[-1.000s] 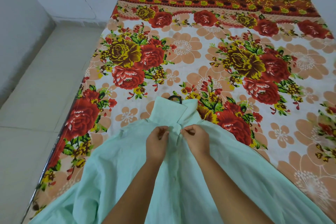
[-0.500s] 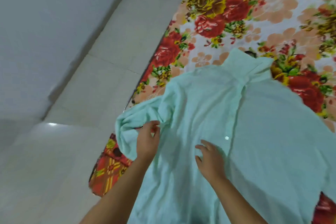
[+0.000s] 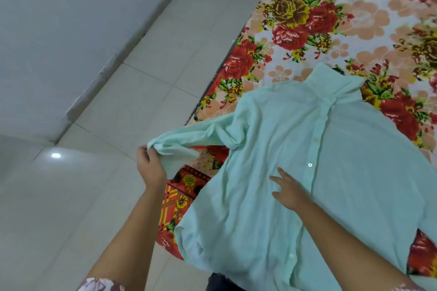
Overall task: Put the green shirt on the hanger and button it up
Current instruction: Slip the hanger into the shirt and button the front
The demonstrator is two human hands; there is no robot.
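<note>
Where closest to the lens, forearms: bare, rising from the bottom edge, with a flowered sleeve (image 3: 101, 285) at the left elbow.
Right hand (image 3: 289, 192): flat on the shirt front, fingers straight and spread, holding nothing; just left of the button strip and just below the white button (image 3: 310, 165).
Left hand (image 3: 151, 168): curled round the end of the shirt sleeve (image 3: 189, 137), gripping the bunched cloth and holding it out past the bed edge, above the floor.
Green shirt (image 3: 272, 125): spread front up on the near corner of the bed, hem side toward the camera and draped over the edge; front strip lying closed, a second button (image 3: 291, 255) lower down.
Collar (image 3: 331, 82): at the far end of the shirt, turned up, resting on the sheet.
Dark sliver (image 3: 337, 70): just above the collar, too small to identify.
Bed (image 3: 354, 19): covered by a sheet of red, yellow and peach flowers, running away to the upper right.
Floor (image 3: 165, 54): pale tiles left of the bed, with a bright light spot (image 3: 55, 155).
Wall (image 3: 59, 19): plain grey, farthest left.
</note>
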